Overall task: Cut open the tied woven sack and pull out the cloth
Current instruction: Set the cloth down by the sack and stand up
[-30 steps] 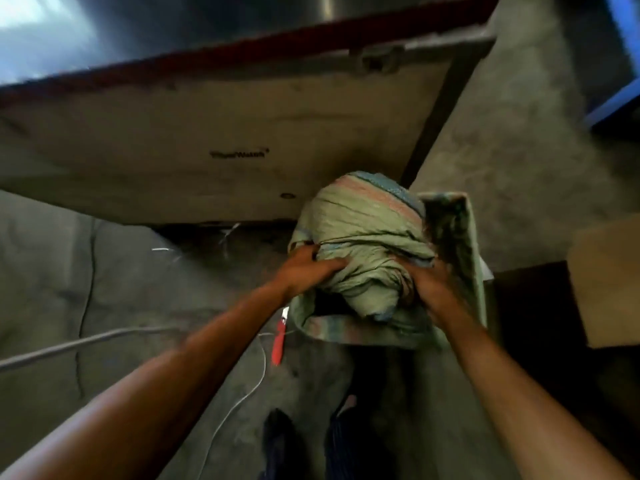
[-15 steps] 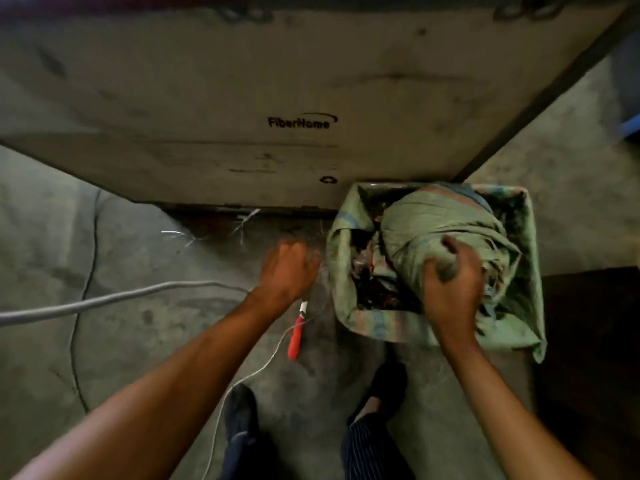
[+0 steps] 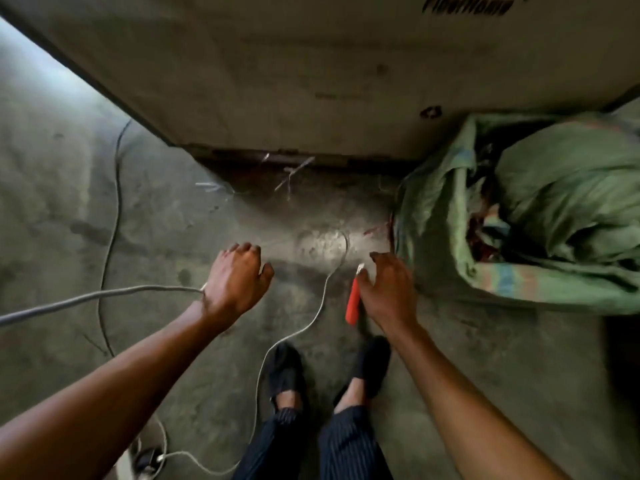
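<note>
The green woven sack stands open on the concrete floor at the right, a striped band along its rim. Inside it sits a green bundle, with dark reddish cloth showing beside it. A red-handled knife lies on the floor left of the sack, blade pointing away from me. My right hand hovers right beside the knife with fingers spread, thumb near the blade end, and grips nothing. My left hand hangs over bare floor, fingers loosely curled and empty.
A large beige panel with dark lettering leans across the back. A thick grey cable and a thin white cord run over the floor. My two feet in black shoes stand below the hands.
My right hand let go of the bundle in the sack and came left and down to the knife. My left hand drifted left. The view swung left, pushing the sack to the right edge.
</note>
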Motion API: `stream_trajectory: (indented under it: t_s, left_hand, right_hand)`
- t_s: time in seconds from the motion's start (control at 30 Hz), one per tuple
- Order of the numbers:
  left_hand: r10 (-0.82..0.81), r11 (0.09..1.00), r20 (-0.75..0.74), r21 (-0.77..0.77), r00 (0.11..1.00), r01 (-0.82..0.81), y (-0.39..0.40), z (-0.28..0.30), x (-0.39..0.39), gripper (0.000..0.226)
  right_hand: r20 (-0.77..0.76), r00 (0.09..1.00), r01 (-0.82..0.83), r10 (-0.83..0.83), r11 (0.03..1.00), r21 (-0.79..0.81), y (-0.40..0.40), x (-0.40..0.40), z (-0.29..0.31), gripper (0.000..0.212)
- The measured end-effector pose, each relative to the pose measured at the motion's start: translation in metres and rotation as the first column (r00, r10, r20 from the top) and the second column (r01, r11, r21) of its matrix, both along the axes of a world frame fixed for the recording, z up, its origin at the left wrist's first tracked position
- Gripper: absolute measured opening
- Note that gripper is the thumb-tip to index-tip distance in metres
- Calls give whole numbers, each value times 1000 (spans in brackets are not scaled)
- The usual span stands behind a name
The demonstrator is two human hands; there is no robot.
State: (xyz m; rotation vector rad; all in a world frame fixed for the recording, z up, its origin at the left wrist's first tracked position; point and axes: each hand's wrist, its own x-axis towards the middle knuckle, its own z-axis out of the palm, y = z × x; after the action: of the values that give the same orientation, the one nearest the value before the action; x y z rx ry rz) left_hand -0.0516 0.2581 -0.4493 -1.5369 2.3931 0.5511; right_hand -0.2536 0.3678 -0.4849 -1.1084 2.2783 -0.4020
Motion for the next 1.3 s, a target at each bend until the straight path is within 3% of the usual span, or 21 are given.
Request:
stream_trajectory:
  t_s: [0.17, 0.37, 0.53, 0.63, 0.8, 0.9, 1.0, 1.1, 1.2, 1.3]
  left_hand:
    - [-44, 997, -11, 65, 999, 45, 29, -102, 4, 34]
    - [-98, 990, -92, 94, 991, 107, 48, -233, -17, 34]
    - [-103, 988, -112, 100, 988, 115, 56, -279, -12, 29]
    - [-116, 986, -132, 102, 984, 130, 57, -272, -6, 31]
    - [-156, 985, -200, 36, 967, 167, 43, -195, -5, 23]
    - [-187, 982, -265, -55, 946, 179, 19, -109, -26, 24]
    - [-112, 986, -346, -151, 931, 63, -16, 6, -46, 26]
    - [-102, 965, -371, -261, 923, 2, -43, 123, -49, 27]
    - [-57, 942, -407, -325, 912, -86, -53, 240, -36, 28]
    - [14, 912, -481, -353, 876, -208, -58, 323, -20, 33]
  right_hand:
    - [-104, 991, -64, 90, 972, 225, 29, 13, -107, 24]
    - [-107, 993, -5, 51, 921, 390, 43, 22, -243, 38]
    - [-58, 997, 79, -58, 865, 495, 42, 38, -304, 66]
    - [-34, 984, 169, -174, 861, 480, 38, 40, -304, 63]
    - [167, 936, 221, -310, 888, 403, 18, 35, -230, 39]
    - [322, 880, 252, -351, 916, 311, -10, 25, -151, 27]
    - [445, 825, 303, -349, 937, 174, -39, 19, -41, 13]
    - [463, 838, 303, -288, 952, 45, -56, 20, 74, 20]
    - [417, 886, 265, -202, 960, -97, -61, 25, 208, 9]
    - [332, 935, 209, -129, 954, -216, -65, 27, 310, 10]
